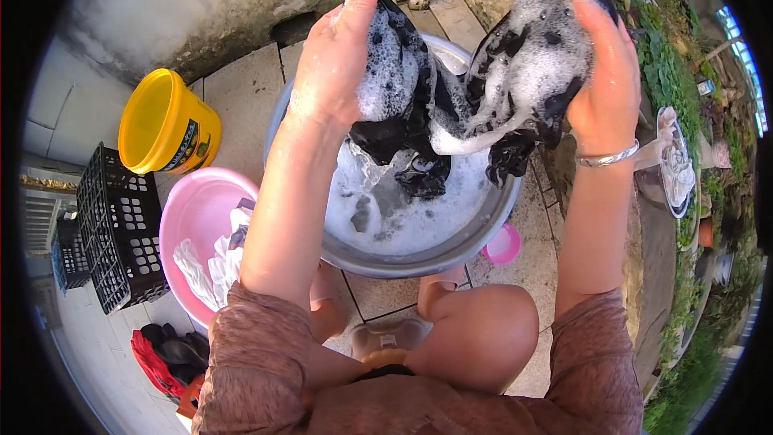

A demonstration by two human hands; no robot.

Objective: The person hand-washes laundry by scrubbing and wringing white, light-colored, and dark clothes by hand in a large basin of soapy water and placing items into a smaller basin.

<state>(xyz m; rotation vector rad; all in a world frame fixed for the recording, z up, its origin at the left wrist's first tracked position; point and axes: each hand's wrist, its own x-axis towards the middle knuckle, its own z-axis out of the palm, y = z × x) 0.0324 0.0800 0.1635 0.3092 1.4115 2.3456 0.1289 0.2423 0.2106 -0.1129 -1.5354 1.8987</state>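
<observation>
A black garment point(416, 127), thick with white suds, is stretched between my two raised hands. My left hand point(332, 63) grips one bunched side of it, thumb pointing up. Around the other bunched side is my right hand point(607, 72), wet and with a silver bracelet at the wrist; some of its fingers are hidden behind the cloth. Lower folds of the garment dangle over a large grey basin point(416, 266), which holds foamy water point(386, 223). Whether the lowest folds touch the water, I cannot tell.
To the left are a pink basin point(187, 193) with white cloth, a yellow bucket point(208, 127) and a black plastic crate point(121, 229). Red and black clothes point(169, 356) lie lower left. A small pink cup point(504, 244) sits right of the basin. Plants and a raised edge line the right.
</observation>
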